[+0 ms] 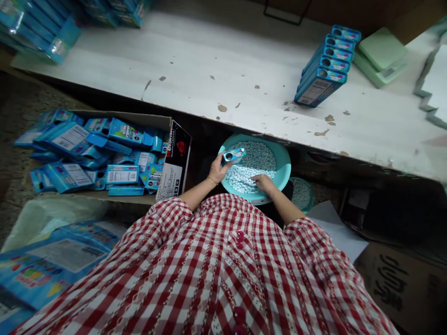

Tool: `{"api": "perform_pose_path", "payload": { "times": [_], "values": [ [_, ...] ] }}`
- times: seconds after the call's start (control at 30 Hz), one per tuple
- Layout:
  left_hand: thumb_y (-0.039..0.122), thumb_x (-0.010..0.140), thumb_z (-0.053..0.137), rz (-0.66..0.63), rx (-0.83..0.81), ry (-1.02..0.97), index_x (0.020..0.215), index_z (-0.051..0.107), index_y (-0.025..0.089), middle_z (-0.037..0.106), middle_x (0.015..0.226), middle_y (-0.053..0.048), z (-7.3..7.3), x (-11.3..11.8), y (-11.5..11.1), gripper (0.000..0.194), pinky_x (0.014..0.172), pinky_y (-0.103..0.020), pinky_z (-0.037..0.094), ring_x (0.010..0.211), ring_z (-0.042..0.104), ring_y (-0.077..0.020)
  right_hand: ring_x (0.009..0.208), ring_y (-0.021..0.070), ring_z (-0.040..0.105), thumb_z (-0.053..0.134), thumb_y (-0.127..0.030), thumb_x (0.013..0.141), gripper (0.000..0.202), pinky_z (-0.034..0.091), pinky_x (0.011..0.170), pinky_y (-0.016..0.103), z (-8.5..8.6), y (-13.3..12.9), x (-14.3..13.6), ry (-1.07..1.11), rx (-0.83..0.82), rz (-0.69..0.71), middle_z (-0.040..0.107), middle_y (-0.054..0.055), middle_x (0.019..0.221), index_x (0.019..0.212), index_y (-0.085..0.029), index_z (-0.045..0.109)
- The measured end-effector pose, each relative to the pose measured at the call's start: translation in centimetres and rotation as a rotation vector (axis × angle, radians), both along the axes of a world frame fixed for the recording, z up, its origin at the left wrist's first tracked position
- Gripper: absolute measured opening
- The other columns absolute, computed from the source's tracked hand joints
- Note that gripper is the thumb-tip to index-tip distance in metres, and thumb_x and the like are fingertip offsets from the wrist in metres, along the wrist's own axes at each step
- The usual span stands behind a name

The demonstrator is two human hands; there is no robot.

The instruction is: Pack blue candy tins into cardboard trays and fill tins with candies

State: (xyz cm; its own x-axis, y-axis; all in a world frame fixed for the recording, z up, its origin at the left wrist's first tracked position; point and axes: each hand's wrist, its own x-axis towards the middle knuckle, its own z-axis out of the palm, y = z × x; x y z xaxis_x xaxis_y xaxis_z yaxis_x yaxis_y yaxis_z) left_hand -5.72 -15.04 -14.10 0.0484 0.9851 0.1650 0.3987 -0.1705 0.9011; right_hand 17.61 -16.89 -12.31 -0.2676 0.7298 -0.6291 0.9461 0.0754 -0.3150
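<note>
My left hand (218, 170) is closed around a small blue candy box (234, 154), held above the left part of a turquoise basin (284, 163). A dark round opening shows on the box's upward face. Small pale candies (256, 156) lie across the basin, the nearer ones brightly lit. My right hand (264, 182) reaches in over the near right rim, its fingers drawn together at the candies' surface. Whatever those fingertips hold is too small to make out.
Left of the basin, a carton (173, 163) is heaped with blue boxes (122, 174). On the worn white table (209, 60) stand a row of blue boxes (319, 86) and a green scale (382, 56). A second container of candies (302, 191) sits lower right, near white paper (335, 228).
</note>
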Motion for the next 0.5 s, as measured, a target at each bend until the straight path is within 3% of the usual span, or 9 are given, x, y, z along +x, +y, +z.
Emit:
{"api": "perform_pose_path", "payload": {
  "times": [0.13, 0.33, 0.5],
  "values": [
    [0.038, 0.08, 0.059, -0.003, 0.002, 0.002, 0.115, 0.049, 0.014, 0.063, 0.109, -0.012, 0.3, 0.0, 0.3, 0.043, 0.087, -0.038, 0.048, 0.099, 0.061, -0.0233, 0.109, 0.0181, 0.06, 0.045, -0.004, 0.073, 0.048, 0.046, 0.09, 0.024, 3.3, 0.0, 2.1, 0.093, 0.037, -0.067, 0.066, 0.002, 0.115, 0.111, -0.023, 0.068],
    [0.028, 0.079, 0.056, -0.064, 0.058, 0.039, 0.113, 0.05, 0.015, 0.062, 0.11, -0.011, 1.0, 0.8, 0.3, 0.037, 0.089, -0.036, 0.048, 0.101, 0.06, -0.0221, 0.091, 0.0167, 0.065, 0.043, -0.001, 0.067, 0.048, 0.047, 0.077, 0.021, 10.3, 0.9, 3.4, 0.36, 0.094, -0.083, 0.073, 0.0, 0.096, 0.102, -0.02, 0.072],
    [0.02, 0.078, 0.05, -0.14, 0.083, 0.107, 0.114, 0.051, 0.016, 0.059, 0.113, -0.011, 1.3, 1.4, -0.1, 0.036, 0.094, -0.038, 0.045, 0.108, 0.055, -0.0227, 0.082, 0.0161, 0.064, 0.046, -0.008, 0.072, 0.038, 0.04, 0.063, 0.019, 15.0, 2.4, 1.1, 0.157, 0.112, 0.045, 0.073, 0.002, 0.083, 0.095, -0.02, 0.074]
  ]
}}
